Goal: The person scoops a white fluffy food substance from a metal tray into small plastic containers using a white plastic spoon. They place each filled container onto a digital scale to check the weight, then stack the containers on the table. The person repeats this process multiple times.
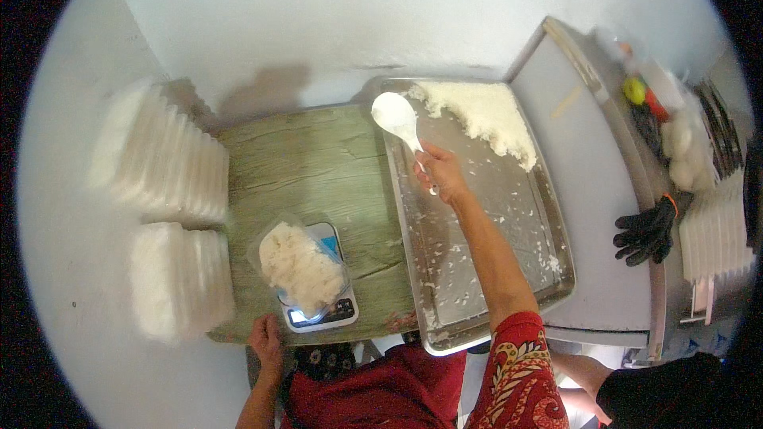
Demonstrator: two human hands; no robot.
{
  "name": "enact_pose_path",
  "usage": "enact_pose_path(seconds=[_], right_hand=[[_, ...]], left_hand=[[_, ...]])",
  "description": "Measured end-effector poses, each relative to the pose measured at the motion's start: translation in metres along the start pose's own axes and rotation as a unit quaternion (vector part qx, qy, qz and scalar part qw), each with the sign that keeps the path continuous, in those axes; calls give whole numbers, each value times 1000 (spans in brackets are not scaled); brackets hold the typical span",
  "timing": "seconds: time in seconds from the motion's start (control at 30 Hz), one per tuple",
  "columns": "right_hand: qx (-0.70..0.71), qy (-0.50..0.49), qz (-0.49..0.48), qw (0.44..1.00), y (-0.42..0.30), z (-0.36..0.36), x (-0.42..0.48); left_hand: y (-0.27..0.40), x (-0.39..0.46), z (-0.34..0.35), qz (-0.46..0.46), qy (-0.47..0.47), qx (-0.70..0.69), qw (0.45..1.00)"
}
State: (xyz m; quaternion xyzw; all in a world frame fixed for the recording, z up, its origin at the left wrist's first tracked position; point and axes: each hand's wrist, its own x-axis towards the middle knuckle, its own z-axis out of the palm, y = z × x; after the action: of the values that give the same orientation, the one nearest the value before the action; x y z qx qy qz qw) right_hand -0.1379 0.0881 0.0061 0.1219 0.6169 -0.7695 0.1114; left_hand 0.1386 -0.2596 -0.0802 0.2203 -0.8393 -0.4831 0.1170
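My right hand [441, 173] grips the handle of a white plastic rice paddle [396, 114]. The paddle's head is over the left rim of a large metal tray [444, 208]. White cooked rice [483, 108] is heaped in the tray's far right corner, with loose grains scattered over the bottom. On the greenish table, a digital kitchen scale [323, 324] bears a clear plastic container [255, 250] mounded with rice [301, 265]. My left hand [265, 338] rests at the table's front edge, just left of the scale; whether its fingers hold anything is unclear.
Two stacks of clear plastic containers [173, 158] line the table's left side. On the right, a cabinet-like surface [587, 190] borders the tray, with a black glove [647, 230] and more stacked containers [715, 229] beyond. Another person's dark sleeve [661, 390] and arms enter at lower right.
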Motion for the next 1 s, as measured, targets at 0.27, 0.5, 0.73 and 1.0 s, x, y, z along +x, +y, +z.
enact_pose_path(seconds=[0.27,0.5,0.73,1.0], right_hand=[[-79,-55,-43,994,-9,45,-94],[-286,-126,-152,938,22,76,-194],[-642,-104,-336,682,50,92,-212],[-678,-84,-360,635,45,102,-221]], left_hand=[[-3,2,-5,136,-6,102,986],[-7,0,-4,23,-47,-34,998],[-15,7,-2,52,-52,-34,997],[-21,8,-2,77,-66,-101,990]])
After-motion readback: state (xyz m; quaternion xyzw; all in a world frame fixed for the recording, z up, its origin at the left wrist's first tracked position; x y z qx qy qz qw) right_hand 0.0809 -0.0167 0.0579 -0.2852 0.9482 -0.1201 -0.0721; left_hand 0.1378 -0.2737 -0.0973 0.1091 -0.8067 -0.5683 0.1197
